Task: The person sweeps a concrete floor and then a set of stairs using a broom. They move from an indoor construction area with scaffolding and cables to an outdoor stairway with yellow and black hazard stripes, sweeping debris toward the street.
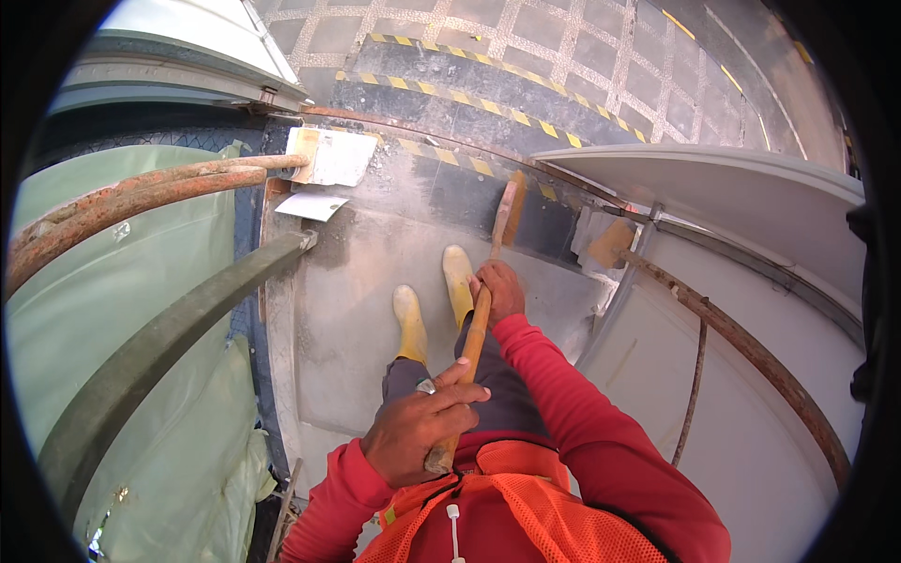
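A broom with a wooden handle (479, 328) slants away from my body, its bristled head (511, 208) on the dusty floor near the dark threshold strip. My right hand (502, 289) is wrapped round the lower part of the handle. Close to my waist, my left hand (422, 427) holds the upper end, with a ring on one finger and its fingers lying loosely across the wood. The butt of the handle shows below the left palm. Beyond my hands are my yellow boots (409, 324), standing on the concrete floor (347, 347).
Rusty pipes (141, 192) and a grey beam (169, 342) curve along the left, by green sheeting (141, 375). White panels (751, 385) and a rusty pipe (751, 352) stand at right. Broken board (333, 157) lies near the threshold; striped steps (441, 89) lie beyond.
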Available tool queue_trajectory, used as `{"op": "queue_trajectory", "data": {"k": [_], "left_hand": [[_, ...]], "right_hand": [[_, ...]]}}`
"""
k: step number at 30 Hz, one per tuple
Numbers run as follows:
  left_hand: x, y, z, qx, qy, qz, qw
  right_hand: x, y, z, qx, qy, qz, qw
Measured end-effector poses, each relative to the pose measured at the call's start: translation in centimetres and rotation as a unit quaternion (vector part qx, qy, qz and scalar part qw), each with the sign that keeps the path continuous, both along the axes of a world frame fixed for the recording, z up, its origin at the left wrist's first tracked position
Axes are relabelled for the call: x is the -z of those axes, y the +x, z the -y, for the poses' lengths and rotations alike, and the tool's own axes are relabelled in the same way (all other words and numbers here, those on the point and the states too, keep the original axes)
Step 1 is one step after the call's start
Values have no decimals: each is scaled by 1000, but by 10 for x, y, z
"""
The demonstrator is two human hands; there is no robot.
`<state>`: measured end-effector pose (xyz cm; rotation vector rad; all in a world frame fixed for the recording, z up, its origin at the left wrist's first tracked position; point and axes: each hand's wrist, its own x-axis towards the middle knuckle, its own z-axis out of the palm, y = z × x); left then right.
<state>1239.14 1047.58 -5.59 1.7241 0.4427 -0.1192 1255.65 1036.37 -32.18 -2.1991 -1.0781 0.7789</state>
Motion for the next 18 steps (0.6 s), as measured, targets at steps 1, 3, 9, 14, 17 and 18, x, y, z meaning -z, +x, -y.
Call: {"op": "queue_trajectory", "data": {"k": [1, 3, 9, 14, 17, 18], "left_hand": [[-5, -5, -4, 9, 31, 10, 999], [-22, -17, -17, -9, 34, -44, 998], [-91, -28, -36, 1, 134, -47, 990], [-68, -34, -21, -104, 81, -30, 991], [-29, -50, -28, -202, 82, -9, 976], [-20, -54, -31, -240, 90, -12, 967]], "right_hand": [[11, -21, -13, 13, -11, -32, 999], [12, -46, -45, 2, 22, -88, 996], [-57, -57, -81, -85, 127, -82, 985], [-51, -40, -81, -93, 98, -28, 990], [-15, -47, -124, -104, 81, -22, 991], [-6, -70, -127, -138, 92, -60, 984]]}}
